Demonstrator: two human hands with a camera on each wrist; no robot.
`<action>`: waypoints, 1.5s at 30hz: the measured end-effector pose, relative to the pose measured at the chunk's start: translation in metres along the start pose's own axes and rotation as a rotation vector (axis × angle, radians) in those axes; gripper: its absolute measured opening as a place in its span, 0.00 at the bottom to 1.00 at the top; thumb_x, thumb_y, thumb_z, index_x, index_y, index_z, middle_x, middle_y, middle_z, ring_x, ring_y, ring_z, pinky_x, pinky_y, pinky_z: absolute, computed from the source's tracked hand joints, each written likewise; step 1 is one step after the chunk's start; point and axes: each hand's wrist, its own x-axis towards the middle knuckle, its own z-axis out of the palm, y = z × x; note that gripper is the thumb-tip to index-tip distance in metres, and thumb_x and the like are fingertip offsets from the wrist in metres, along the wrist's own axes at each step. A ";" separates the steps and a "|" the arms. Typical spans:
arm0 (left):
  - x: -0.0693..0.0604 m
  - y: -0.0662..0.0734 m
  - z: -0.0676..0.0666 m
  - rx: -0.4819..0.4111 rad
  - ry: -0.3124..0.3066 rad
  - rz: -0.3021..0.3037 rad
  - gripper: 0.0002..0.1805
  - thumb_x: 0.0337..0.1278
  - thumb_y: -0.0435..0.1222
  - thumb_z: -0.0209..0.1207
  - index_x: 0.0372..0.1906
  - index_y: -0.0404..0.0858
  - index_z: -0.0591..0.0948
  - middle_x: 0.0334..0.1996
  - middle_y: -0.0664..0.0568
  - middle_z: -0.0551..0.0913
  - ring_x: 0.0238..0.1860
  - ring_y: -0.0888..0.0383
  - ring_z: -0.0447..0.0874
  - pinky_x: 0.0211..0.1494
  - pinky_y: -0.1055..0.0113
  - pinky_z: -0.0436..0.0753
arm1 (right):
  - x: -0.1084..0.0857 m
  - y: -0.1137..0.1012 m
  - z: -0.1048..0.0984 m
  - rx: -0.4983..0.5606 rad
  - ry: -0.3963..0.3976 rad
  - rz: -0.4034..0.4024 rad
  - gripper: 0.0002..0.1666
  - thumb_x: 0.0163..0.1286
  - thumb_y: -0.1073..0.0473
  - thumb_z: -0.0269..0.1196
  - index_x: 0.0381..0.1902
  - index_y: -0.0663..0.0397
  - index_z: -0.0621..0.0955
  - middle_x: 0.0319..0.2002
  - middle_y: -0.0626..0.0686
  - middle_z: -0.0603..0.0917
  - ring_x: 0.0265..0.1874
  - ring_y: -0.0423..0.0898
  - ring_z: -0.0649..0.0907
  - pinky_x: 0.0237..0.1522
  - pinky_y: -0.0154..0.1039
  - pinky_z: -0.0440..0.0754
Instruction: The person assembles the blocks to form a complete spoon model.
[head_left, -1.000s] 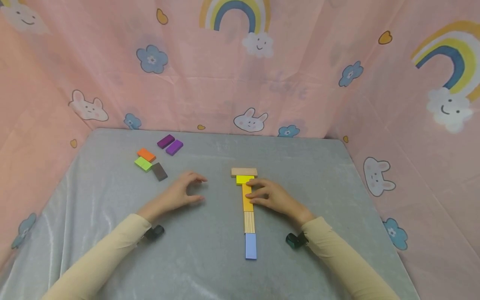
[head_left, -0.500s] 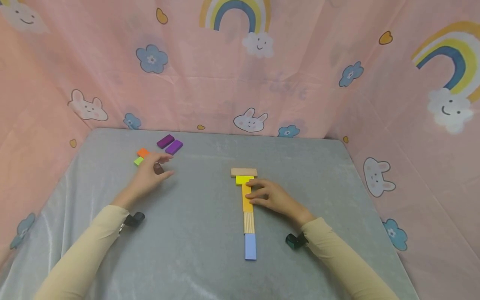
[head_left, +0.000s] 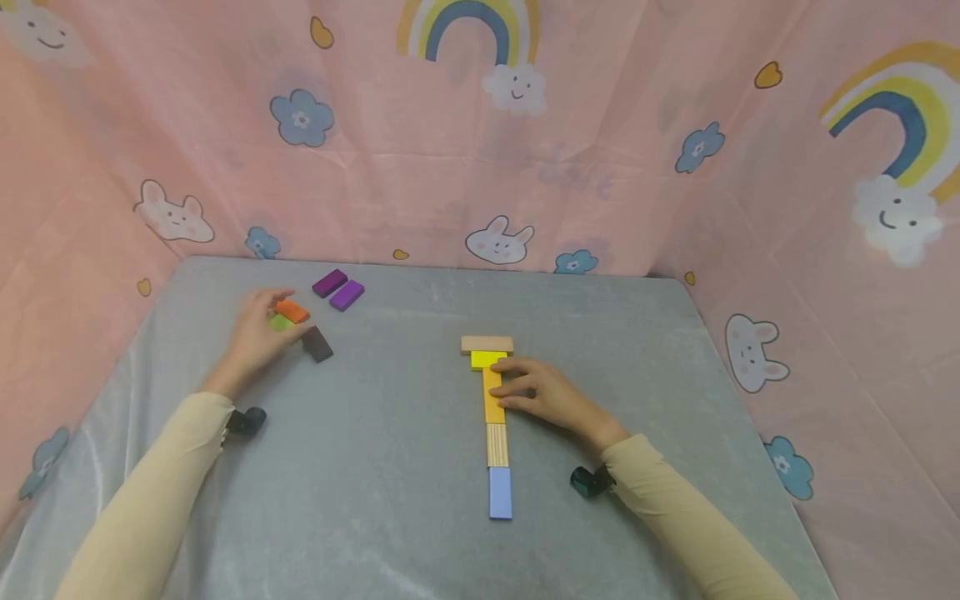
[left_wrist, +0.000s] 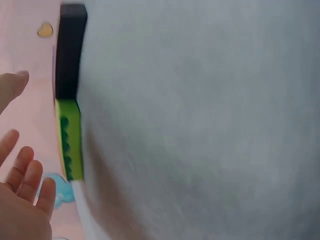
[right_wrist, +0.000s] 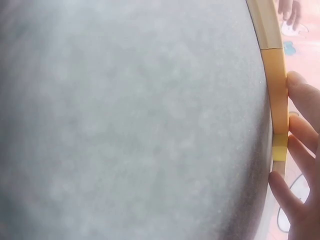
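At the left of the head view my left hand (head_left: 251, 337) hovers around a lime green block (head_left: 282, 323), fingers and thumb spread apart. An orange block (head_left: 292, 312) lies beside the green one, and a dark brown block (head_left: 318, 343) lies near the thumb. In the left wrist view a gap shows between the fingers and the green block (left_wrist: 71, 142). My right hand (head_left: 551, 392) rests its fingertips on a yellow-orange block (head_left: 492, 408), part of a row with a yellow block (head_left: 486, 359), a striped wooden block (head_left: 497, 446) and a blue block (head_left: 500, 493).
A plain wooden block (head_left: 487, 343) lies crosswise at the far end of the row. Dark purple (head_left: 330, 283) and violet (head_left: 347, 295) blocks lie behind the left group. Grey cloth (head_left: 375, 467) covers the table; a pink printed curtain (head_left: 600, 192) stands around it.
My left hand has moved left and away from me, from the middle of the table, past the brown block, to the green and orange blocks. The right hand has stayed on the row.
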 end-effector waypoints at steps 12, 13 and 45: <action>0.011 -0.018 -0.005 0.119 -0.026 -0.109 0.47 0.59 0.50 0.65 0.72 0.26 0.59 0.63 0.27 0.64 0.64 0.33 0.58 0.64 0.37 0.66 | 0.001 -0.001 -0.001 -0.001 0.004 -0.009 0.15 0.63 0.51 0.69 0.48 0.42 0.88 0.63 0.47 0.80 0.67 0.50 0.76 0.69 0.53 0.72; 0.012 -0.017 -0.004 0.127 -0.030 -0.119 0.47 0.59 0.50 0.65 0.72 0.25 0.59 0.63 0.27 0.64 0.64 0.33 0.58 0.64 0.37 0.66 | 0.001 -0.001 -0.001 -0.004 0.006 -0.012 0.15 0.63 0.50 0.69 0.48 0.42 0.88 0.63 0.47 0.80 0.67 0.50 0.76 0.69 0.53 0.72; 0.017 -0.008 0.001 0.134 0.015 -0.249 0.41 0.58 0.47 0.64 0.67 0.23 0.66 0.62 0.28 0.69 0.63 0.34 0.60 0.66 0.39 0.66 | 0.001 0.000 0.000 0.010 0.007 -0.009 0.15 0.63 0.53 0.69 0.48 0.44 0.88 0.63 0.48 0.80 0.67 0.50 0.76 0.70 0.53 0.72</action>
